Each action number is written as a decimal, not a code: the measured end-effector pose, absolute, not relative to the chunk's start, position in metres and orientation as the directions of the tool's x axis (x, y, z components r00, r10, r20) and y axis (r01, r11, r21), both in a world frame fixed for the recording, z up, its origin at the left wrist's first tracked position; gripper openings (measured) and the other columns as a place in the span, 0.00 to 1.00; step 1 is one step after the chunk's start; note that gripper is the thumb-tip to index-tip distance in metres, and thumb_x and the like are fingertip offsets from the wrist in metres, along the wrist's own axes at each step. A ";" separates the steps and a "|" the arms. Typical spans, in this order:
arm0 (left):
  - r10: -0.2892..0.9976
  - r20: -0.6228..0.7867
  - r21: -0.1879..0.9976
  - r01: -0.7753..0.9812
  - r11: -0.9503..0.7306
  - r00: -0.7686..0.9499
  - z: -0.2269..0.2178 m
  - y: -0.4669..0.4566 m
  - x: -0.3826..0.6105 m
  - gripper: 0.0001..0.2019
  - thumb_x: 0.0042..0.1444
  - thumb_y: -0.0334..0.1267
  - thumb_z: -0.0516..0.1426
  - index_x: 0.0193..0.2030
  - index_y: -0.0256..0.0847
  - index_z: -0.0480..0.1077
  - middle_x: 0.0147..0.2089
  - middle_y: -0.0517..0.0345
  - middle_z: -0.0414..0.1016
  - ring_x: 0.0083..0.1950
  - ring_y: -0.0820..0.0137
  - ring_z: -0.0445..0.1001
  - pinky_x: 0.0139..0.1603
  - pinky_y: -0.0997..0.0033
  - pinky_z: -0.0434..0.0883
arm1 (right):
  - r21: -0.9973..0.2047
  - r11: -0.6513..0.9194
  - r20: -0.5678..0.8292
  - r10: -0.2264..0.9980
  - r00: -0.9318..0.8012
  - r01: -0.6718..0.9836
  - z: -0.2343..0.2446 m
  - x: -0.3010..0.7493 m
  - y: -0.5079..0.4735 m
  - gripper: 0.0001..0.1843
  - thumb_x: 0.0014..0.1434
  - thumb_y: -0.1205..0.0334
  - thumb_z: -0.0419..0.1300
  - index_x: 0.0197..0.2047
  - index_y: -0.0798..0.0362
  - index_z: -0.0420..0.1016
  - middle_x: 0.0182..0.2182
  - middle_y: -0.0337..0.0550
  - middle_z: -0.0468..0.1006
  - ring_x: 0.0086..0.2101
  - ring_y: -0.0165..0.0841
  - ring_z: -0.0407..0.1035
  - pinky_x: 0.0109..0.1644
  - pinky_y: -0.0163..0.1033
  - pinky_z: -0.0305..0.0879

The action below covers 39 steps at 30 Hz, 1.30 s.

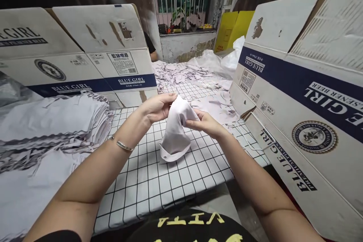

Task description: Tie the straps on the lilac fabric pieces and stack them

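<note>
A small pale lilac fabric piece, shaped like a cuff with a button near its lower edge, hangs above the checked table cover. My left hand pinches its top left edge. My right hand grips its right side, fingers closed on the cloth. Both hands hold the same piece over the middle of the table. A thin metal bracelet sits on my left wrist.
A tall stack of the same pale fabric lies at the left. Large Blue Girl cardboard boxes stand at the left rear and along the right. Loose fabric pieces and a plastic bag cover the far table. Another person's arm shows behind the left box.
</note>
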<state>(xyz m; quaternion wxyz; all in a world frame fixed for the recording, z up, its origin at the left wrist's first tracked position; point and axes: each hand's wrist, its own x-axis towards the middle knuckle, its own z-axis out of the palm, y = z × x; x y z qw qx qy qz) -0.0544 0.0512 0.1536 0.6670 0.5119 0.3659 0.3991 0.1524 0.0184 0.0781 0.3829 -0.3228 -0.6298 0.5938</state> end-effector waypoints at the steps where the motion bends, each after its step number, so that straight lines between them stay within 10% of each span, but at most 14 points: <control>1: 0.902 -0.088 0.970 -0.168 0.174 0.422 0.150 0.052 -0.058 0.05 0.55 0.31 0.59 0.32 0.35 0.66 0.32 0.56 0.68 0.33 0.74 0.69 0.39 0.69 0.70 | -0.996 0.055 0.085 0.873 -0.480 -0.077 0.077 0.149 0.017 0.20 0.50 0.52 0.69 0.42 0.54 0.72 0.33 0.42 0.75 0.32 0.31 0.70 0.36 0.37 0.67; 8: 0.989 -0.144 0.985 0.093 0.146 -0.025 0.071 0.020 -0.047 0.25 0.54 0.48 0.62 0.55 0.41 0.61 0.60 0.43 0.65 0.58 0.59 0.67 0.51 0.61 0.68 | -0.962 -0.125 -0.022 0.922 -0.387 -0.244 0.101 0.145 0.029 0.18 0.47 0.53 0.71 0.33 0.56 0.71 0.26 0.38 0.72 0.26 0.25 0.66 0.28 0.30 0.63; 13: 0.905 -0.255 0.967 0.066 0.247 0.340 0.026 -0.012 -0.022 0.20 0.49 0.38 0.64 0.48 0.35 0.68 0.43 0.42 0.76 0.39 0.64 0.76 0.39 0.63 0.72 | -0.962 -0.174 -0.088 0.928 -0.363 -0.212 0.106 0.164 0.032 0.18 0.46 0.55 0.72 0.33 0.56 0.72 0.27 0.41 0.73 0.28 0.29 0.69 0.32 0.34 0.69; 23: 0.880 -0.370 0.925 0.211 0.317 0.297 0.037 0.022 -0.098 0.07 0.33 0.26 0.53 0.22 0.36 0.69 0.20 0.60 0.67 0.23 0.75 0.65 0.24 0.76 0.63 | -0.948 -0.282 -0.245 0.943 -0.223 -0.151 0.070 0.239 0.038 0.16 0.44 0.59 0.72 0.37 0.55 0.76 0.31 0.44 0.80 0.29 0.32 0.73 0.34 0.36 0.74; 31: 0.926 -0.201 0.925 -0.249 0.286 0.319 0.045 0.016 -0.118 0.09 0.32 0.27 0.59 0.23 0.38 0.64 0.31 0.54 0.74 0.34 0.66 0.72 0.38 0.65 0.72 | -0.952 -0.281 -0.250 0.942 -0.223 -0.122 0.045 0.248 0.034 0.19 0.45 0.59 0.71 0.40 0.54 0.74 0.34 0.46 0.80 0.31 0.33 0.74 0.34 0.36 0.74; 39: 0.987 -0.037 0.924 0.370 0.093 -0.156 0.028 0.032 -0.100 0.15 0.41 0.23 0.53 0.38 0.39 0.66 0.45 0.52 0.70 0.46 0.64 0.69 0.53 0.59 0.67 | -0.942 -0.334 -0.333 0.942 0.027 0.021 0.024 0.246 0.037 0.27 0.42 0.61 0.72 0.46 0.51 0.69 0.27 0.39 0.75 0.22 0.31 0.69 0.19 0.34 0.67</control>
